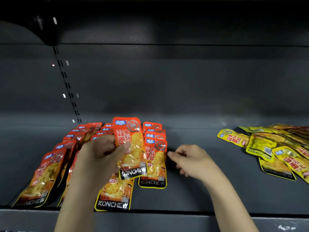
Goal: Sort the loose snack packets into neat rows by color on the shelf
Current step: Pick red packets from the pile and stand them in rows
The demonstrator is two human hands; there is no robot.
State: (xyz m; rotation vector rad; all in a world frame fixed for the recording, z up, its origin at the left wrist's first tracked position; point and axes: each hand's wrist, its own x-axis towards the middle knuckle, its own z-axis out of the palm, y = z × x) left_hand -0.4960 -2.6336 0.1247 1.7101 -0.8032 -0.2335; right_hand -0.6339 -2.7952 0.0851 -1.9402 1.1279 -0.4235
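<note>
Orange packets (50, 166) lie in overlapping rows on dark shelf (192, 195), long axes running front to back, blue-logo ends away from person; four rows show, exact packet count unclear under overlap.

Left hand (100, 154) pinches one orange packet (132, 148) between thumb and curled fingers, packet upright above rows, logo end up, "KONCHEW" end down.

Right hand (192, 159) just right of rightmost row, fingers loosely curled, holding nothing.

Yellow packets (267, 148) heaped far right, pointing varied ways, uncountable.
</note>
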